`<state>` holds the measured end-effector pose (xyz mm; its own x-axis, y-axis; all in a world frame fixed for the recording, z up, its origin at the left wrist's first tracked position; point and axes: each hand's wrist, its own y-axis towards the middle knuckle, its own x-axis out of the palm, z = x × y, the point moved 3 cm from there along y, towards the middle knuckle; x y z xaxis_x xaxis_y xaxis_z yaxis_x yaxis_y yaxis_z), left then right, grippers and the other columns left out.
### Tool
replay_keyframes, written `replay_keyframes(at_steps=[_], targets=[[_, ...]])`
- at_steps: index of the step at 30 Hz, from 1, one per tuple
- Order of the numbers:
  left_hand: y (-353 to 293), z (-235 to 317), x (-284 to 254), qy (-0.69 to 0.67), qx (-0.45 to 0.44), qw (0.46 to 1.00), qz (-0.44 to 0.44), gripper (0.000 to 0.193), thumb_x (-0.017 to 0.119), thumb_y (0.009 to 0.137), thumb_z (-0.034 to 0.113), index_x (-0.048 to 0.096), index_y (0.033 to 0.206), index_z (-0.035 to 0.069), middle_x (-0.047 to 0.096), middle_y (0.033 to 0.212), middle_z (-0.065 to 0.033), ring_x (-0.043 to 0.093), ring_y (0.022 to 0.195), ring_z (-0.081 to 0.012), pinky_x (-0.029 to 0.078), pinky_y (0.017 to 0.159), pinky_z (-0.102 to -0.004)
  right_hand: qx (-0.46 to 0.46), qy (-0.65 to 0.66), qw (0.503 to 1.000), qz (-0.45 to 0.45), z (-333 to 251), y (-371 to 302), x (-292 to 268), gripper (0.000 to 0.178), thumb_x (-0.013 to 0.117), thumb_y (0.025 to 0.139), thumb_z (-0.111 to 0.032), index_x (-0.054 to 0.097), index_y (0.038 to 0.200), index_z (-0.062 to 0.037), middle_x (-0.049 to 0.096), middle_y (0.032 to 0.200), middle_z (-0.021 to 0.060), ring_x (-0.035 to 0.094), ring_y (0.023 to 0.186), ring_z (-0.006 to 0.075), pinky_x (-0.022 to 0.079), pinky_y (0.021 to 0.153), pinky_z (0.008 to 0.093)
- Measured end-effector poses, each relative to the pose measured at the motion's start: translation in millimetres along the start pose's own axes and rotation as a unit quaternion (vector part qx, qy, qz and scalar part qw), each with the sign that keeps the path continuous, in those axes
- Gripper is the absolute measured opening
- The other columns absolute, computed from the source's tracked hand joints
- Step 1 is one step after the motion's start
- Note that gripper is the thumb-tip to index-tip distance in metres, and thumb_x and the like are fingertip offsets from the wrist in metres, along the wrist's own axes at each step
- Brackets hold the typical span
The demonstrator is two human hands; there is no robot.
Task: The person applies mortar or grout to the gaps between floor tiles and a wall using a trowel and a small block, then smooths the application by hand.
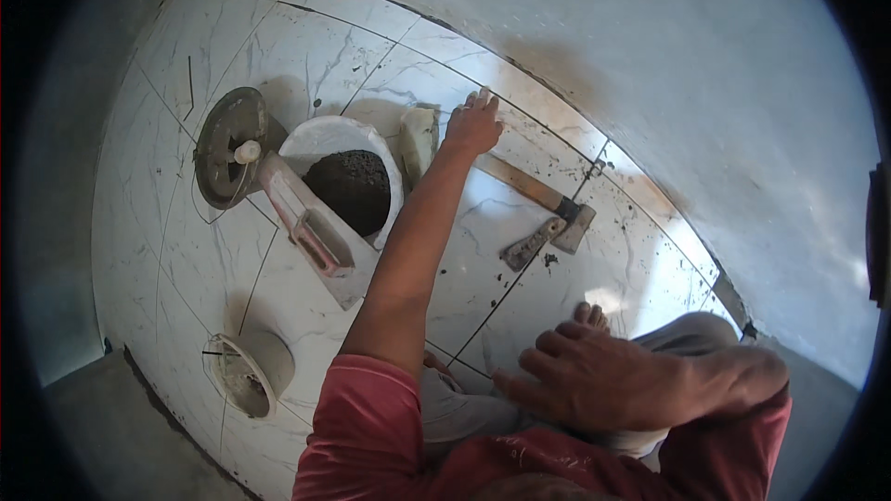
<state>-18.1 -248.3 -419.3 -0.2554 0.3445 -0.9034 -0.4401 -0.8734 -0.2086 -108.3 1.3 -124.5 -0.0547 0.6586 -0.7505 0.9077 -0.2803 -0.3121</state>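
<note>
My left arm reaches out across the marble-patterned tile floor (325, 28). My left hand (475, 122) rests palm down on the tiles near the far wall, fingers slightly spread, holding nothing I can see. Just left of it stands a pale yellowish packet or block (420, 141). A hatchet-like tool with a wooden handle (529, 187) lies right of my forearm, its metal head touching a short, mortar-crusted flat piece (533, 243). My right hand (585, 376) hangs in front of my knee, fingers loosely bent and apart, with nothing visible in it.
Left of my arm, a white bucket (394, 162) holds dark mortar. A long float with a handle (306, 223) leans against it. Beyond are a dark, dirty bucket (223, 144) and a smaller pale bucket (278, 362). Crumbs dot the tiles. Grey walls (687, 65) enclose the floor.
</note>
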Motion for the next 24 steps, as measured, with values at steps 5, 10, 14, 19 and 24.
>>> replay_keyframes(at_steps=[5,10,14,19,24], targets=[[30.6,-22.9,17.8,0.089,-0.054,0.995,0.001,0.054,0.045,0.088,0.034,0.036,0.136,0.010,0.032,0.145,-0.0105,0.031,0.132,-0.0319,0.033,0.103,-0.0468,-0.025,0.030,0.999,0.010,25.6,-15.3,3.0,0.045,0.049,0.085,-0.023,0.045,0.123,0.0009,0.058,0.086,0.0114,0.058,0.080,0.0245,0.046,0.069,0.0341],[44.1,-46.8,20.1,0.116,-0.057,0.985,0.111,0.049,0.046,0.088,0.032,0.043,0.131,0.011,0.036,0.143,-0.0069,0.039,0.128,-0.0271,0.040,0.095,-0.0486,-0.033,0.075,0.996,0.045,42.8,-21.7,-7.1,0.040,0.051,0.085,-0.024,0.050,0.117,0.0005,0.058,0.084,0.0102,0.059,0.077,0.0232,0.046,0.068,0.0328],[55.8,-49.6,19.7,0.117,-0.096,0.984,0.095,0.053,0.046,0.088,0.035,0.039,0.134,0.010,0.033,0.144,-0.0074,0.037,0.129,-0.0260,0.038,0.096,-0.0485,-0.020,0.067,0.996,0.062,51.7,-24.9,-12.4,0.037,0.051,0.085,-0.023,0.052,0.115,-0.0004,0.058,0.082,0.0096,0.059,0.077,0.0229,0.046,0.068,0.0330],[54.7,-45.5,17.4,0.105,-0.097,0.986,0.091,0.053,0.048,0.088,0.037,0.040,0.132,0.008,0.033,0.143,-0.0093,0.036,0.130,-0.0262,0.037,0.096,-0.0488,-0.015,0.080,0.994,0.066,55.2,-26.6,-10.6,0.036,0.051,0.085,-0.021,0.052,0.115,-0.0012,0.058,0.082,0.0093,0.059,0.079,0.0227,0.045,0.067,0.0326],[59.6,-51.2,23.2,0.125,-0.078,0.985,0.090,0.048,0.052,0.087,0.037,0.045,0.124,0.008,0.036,0.141,-0.0109,0.038,0.128,-0.0262,0.038,0.094,-0.0508,-0.011,0.090,0.996,0.025,59.0,-22.5,-9.4,0.035,0.051,0.085,-0.020,0.053,0.114,-0.0002,0.058,0.098,0.0155,0.058,0.084,0.0239,0.046,0.068,0.0327]])
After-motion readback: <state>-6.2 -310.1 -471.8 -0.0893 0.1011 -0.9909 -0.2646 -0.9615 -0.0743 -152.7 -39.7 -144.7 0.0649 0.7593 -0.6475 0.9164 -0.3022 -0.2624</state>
